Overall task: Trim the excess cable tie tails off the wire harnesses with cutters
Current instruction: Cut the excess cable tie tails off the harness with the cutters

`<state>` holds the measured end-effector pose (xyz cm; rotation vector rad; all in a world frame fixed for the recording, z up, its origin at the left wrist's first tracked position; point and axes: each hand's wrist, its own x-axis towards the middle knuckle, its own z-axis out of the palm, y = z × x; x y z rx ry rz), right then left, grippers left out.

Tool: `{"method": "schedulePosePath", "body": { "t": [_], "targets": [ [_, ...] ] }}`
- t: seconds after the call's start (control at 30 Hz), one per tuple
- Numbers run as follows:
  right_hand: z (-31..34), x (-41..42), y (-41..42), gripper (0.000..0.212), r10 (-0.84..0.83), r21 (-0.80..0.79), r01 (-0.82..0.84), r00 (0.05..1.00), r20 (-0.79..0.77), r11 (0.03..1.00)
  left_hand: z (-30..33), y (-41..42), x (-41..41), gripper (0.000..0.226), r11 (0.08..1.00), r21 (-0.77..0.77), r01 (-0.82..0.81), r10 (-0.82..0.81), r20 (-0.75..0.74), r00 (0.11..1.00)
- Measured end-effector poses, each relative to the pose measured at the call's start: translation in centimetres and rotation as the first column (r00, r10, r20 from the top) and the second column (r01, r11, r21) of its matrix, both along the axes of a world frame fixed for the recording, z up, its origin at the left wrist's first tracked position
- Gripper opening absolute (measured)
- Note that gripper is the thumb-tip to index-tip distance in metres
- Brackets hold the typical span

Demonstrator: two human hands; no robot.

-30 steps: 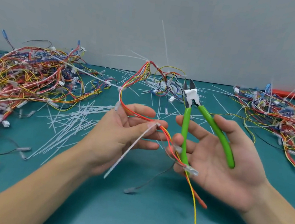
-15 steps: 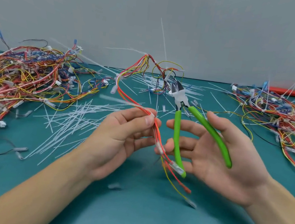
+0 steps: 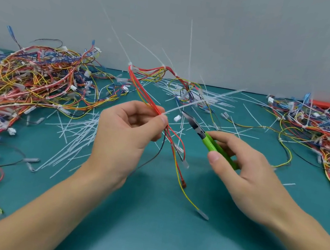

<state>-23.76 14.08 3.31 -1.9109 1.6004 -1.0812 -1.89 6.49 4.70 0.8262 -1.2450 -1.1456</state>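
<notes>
The cable tie tail [image 3: 185, 106] is sticking out from the wire harness [image 3: 143, 89] just where the left hand [image 3: 129, 128] is pinching the red wires between thumb and fingertips. Its long axis is running up and to the right, away from that pinch, straight over the tip of the cutters [image 3: 193, 125]. The blades are sitting just below the tail, near its root, only slightly parted as far as I can tell. The right hand [image 3: 238, 167], the nearer one to the tail's free length, is wrapping its fingers round the green handles. Compared with half a second ago, the right hand is gripping the handles instead of lying open, and the cutters are pointing at the tie rather than upward.
</notes>
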Motion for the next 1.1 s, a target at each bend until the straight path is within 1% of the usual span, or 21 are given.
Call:
{"method": "schedulePosePath", "body": {
  "t": [0.13,0.23,0.43,0.83,1.1],
  "targets": [
    [-0.05,0.17,0.07,0.035,0.007,-0.035,-0.009,0.998,-0.065,0.999,0.23,0.61,-0.35,0.009,0.999,-0.032,-0.002,0.002,0.009,1.0],
    [-0.1,0.16,0.06,0.037,0.011,-0.041,-0.014,0.997,-0.074,0.999,0.37,0.96,-0.54,0.009,0.999,-0.047,0.014,-0.014,0.011,1.0],
    [-0.15,0.27,0.03,0.033,0.026,-0.055,-0.029,0.998,-0.066,0.998,0.37,1.11,-0.47,0.011,0.999,-0.049,0.021,-0.02,0.021,1.0],
    [-0.27,0.31,-0.07,0.026,0.052,-0.029,-0.054,0.997,-0.059,0.998,0.21,1.06,-0.48,0.012,0.998,-0.035,0.055,-0.054,0.024,0.998],
    [-0.32,0.3,-0.17,0.032,0.067,-0.006,-0.068,0.996,-0.064,0.998,0.12,1.03,-0.43,0.015,0.997,-0.049,0.057,-0.056,0.03,0.998]
  ]
}}
